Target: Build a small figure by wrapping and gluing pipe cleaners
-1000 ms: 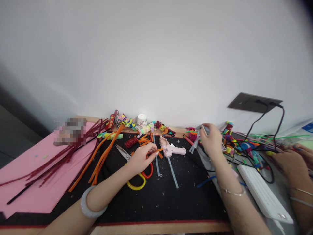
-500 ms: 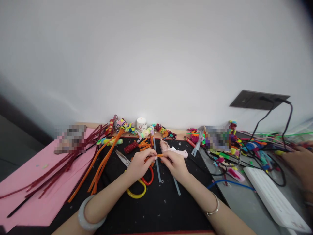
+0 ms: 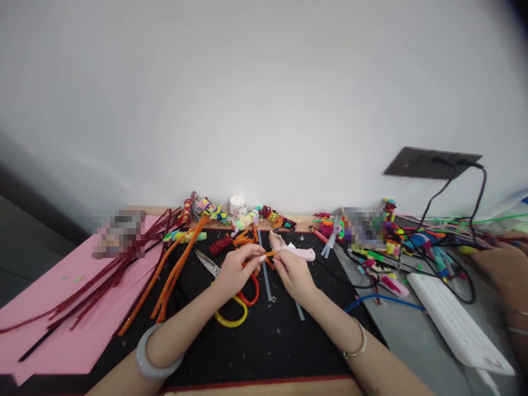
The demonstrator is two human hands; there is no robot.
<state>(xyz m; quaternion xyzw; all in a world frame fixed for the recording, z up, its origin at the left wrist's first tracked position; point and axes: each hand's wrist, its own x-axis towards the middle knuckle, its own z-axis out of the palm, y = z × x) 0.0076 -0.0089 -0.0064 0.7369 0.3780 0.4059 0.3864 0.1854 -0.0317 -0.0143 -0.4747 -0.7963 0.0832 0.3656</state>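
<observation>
My left hand (image 3: 239,270) pinches one end of a short orange pipe cleaner (image 3: 270,253) between thumb and fingers. My right hand (image 3: 293,273) is closed on its other end, so the piece spans the small gap between the hands. Partly under my left hand lie scissors (image 3: 231,321) with one yellow and one red handle loop, blades pointing away to the left. Just beyond the hands are short orange pipe cleaner pieces (image 3: 242,238) and a dark red coil (image 3: 220,245). Behind my right hand rests a pale pink hot glue gun (image 3: 304,253); translucent glue sticks (image 3: 266,281) lie nearby.
Long dark red pipe cleaners (image 3: 103,275) spread over a pink sheet (image 3: 37,324) at left, beside long orange ones (image 3: 171,280). A white cup (image 3: 237,206) stands by the wall. At right are a white power strip (image 3: 460,324), cables, colourful pieces and another person's hand (image 3: 495,264).
My hands stay close together with the orange piece; my right-hand fingers have curled in more. The view has shifted slightly. The other person's hand at right remains near the cables.
</observation>
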